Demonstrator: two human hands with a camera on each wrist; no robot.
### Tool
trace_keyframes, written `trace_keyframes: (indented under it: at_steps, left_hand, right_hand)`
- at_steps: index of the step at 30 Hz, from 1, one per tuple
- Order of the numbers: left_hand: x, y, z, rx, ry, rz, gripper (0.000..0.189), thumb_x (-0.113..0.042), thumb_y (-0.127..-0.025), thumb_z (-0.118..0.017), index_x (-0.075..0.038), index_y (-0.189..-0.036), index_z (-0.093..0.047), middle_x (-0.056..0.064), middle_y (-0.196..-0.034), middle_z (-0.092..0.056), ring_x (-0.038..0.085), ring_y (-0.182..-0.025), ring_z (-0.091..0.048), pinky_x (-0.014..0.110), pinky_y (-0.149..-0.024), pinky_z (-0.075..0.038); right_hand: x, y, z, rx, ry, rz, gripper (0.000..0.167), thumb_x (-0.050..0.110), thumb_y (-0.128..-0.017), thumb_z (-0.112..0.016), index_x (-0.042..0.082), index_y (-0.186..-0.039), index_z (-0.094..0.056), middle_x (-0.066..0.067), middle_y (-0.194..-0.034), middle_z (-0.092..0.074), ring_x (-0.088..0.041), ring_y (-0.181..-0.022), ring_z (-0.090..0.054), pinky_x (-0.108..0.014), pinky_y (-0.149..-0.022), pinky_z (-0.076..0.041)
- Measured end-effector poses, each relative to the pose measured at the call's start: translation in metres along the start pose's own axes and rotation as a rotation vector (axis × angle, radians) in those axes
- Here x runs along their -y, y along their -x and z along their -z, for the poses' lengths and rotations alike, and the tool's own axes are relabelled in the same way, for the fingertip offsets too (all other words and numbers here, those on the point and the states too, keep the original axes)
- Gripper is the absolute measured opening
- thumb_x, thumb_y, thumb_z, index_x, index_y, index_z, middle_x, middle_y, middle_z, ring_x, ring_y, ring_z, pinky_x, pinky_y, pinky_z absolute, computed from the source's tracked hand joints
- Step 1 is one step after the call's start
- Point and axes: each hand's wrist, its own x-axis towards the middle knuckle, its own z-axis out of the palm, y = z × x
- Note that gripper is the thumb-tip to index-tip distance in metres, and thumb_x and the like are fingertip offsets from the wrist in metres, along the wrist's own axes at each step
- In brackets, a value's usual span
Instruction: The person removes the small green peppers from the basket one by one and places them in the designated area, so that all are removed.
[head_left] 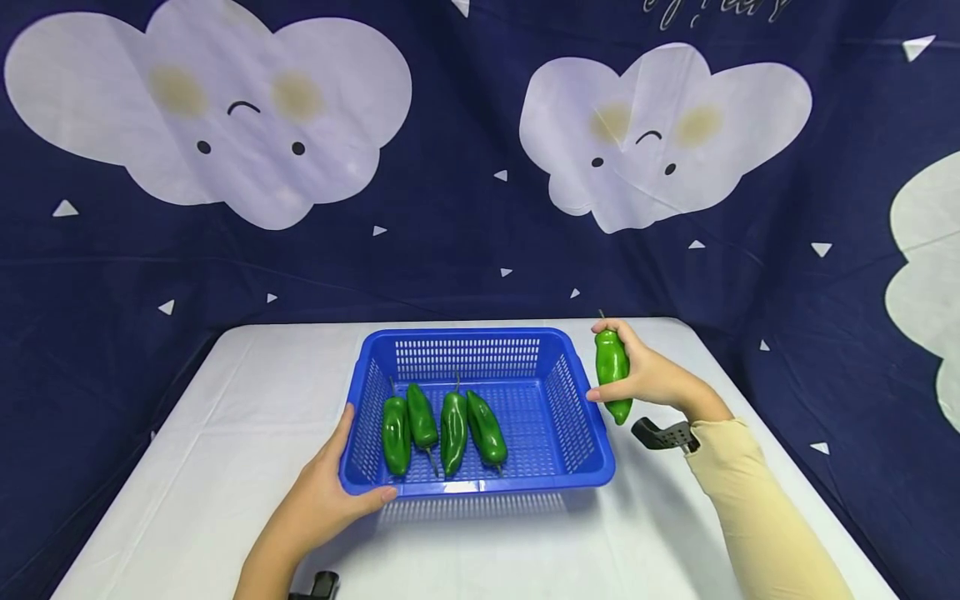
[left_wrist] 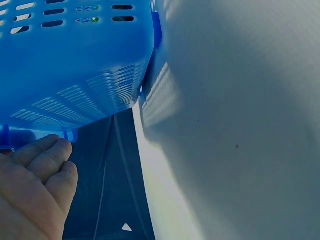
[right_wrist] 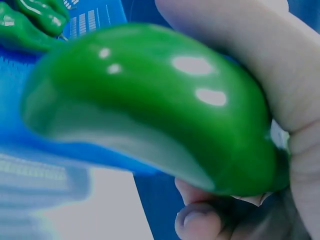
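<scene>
A blue plastic basket [head_left: 558, 481] stands on the table with several green peppers [head_left: 453, 433] lying side by side in its left half. My left hand [head_left: 318, 492] grips the basket's rim at the near left corner, thumb along the front edge. In the left wrist view, the curled fingers [left_wrist: 52, 165] sit at the rim of the basket [left_wrist: 65, 55]. My right hand [head_left: 648, 375] holds another green pepper [head_left: 612, 367] upright just outside the basket's right wall, stem up. Close up, this shiny pepper [right_wrist: 150, 100] hides part of the hand. Whether the right thumb touches the rim, I cannot tell.
A white cloth covers the table [head_left: 202, 467]. Behind it hangs a dark blue curtain [head_left: 450, 267] with printed clouds and small triangles. A black wrist mount [head_left: 663, 435] sits at the right sleeve, and a black piece [head_left: 324, 585] shows below the left wrist.
</scene>
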Motion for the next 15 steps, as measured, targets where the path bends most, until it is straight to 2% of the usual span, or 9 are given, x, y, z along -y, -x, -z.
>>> trace_keyframes:
  at_steps: [9,15]
  left_hand:
    - [-0.001,0.001,0.001,0.003,0.008,-0.018,0.131,-0.059,-0.070,-0.083,-0.018,-0.161,0.002,0.019,-0.165,-0.019,0.047,-0.142,-0.037,0.066,-0.109,-0.035]
    - [0.002,0.000,-0.001,-0.002,0.010,-0.016,0.133,-0.061,-0.067,-0.084,-0.019,-0.161,0.001,0.018,-0.164,-0.020,0.046,-0.142,-0.038,0.066,-0.110,-0.035]
  right_hand:
    - [-0.018,0.007,0.011,-0.014,0.005,-0.029,0.095,0.017,-0.073,-0.088,0.018,-0.143,-0.023,-0.022,-0.104,-0.049,-0.027,-0.080,-0.062,-0.036,-0.069,-0.059]
    - [-0.027,0.013,0.015,-0.022,0.009,-0.057,0.095,0.018,-0.074,-0.087,0.018,-0.143,-0.022,-0.022,-0.104,-0.048,-0.027,-0.082,-0.061,-0.036,-0.069,-0.058]
